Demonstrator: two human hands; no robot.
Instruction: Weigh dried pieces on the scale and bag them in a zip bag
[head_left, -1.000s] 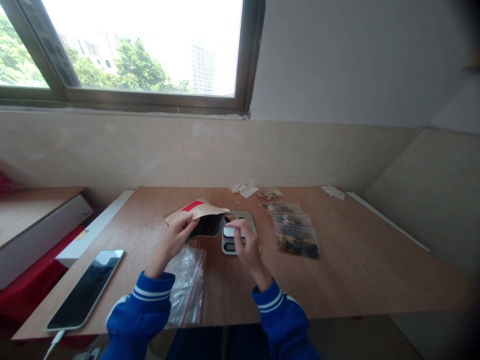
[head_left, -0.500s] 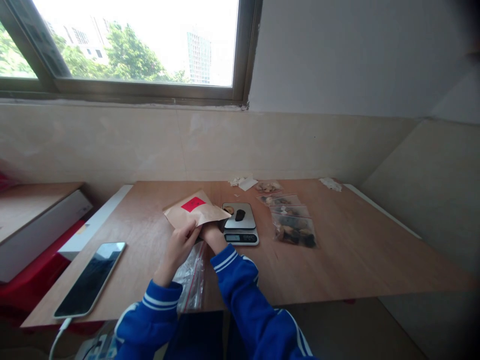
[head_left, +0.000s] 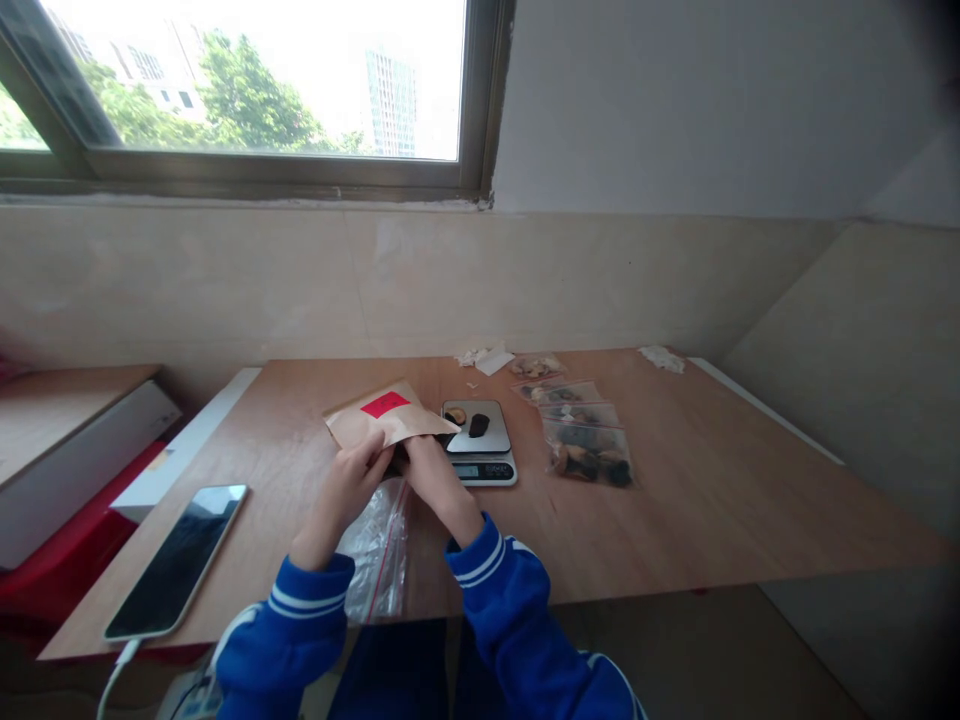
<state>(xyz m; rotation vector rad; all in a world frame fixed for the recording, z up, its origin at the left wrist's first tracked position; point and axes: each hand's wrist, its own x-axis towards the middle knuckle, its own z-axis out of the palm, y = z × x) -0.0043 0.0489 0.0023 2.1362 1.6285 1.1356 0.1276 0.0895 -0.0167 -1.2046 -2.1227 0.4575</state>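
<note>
Left hand point(head_left: 343, 495) with fingers point(head_left: 369, 456) closed on a paper envelope point(head_left: 382, 418), right hand point(head_left: 435, 480) against it near a scale point(head_left: 480, 445), its fingers perhaps gripping too, but mostly hidden.

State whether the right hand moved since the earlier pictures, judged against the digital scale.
Yes: the right hand moved left, from over the digital scale to just beside its left edge.

Bright blue track-jacket sleeves — left sleeve point(head_left: 279, 625), right sleeve point(head_left: 501, 590) — each with twin white stripes near the cuff and white piping higher up; bare left hand point(head_left: 343, 495) and right hand point(head_left: 439, 482).
</note>
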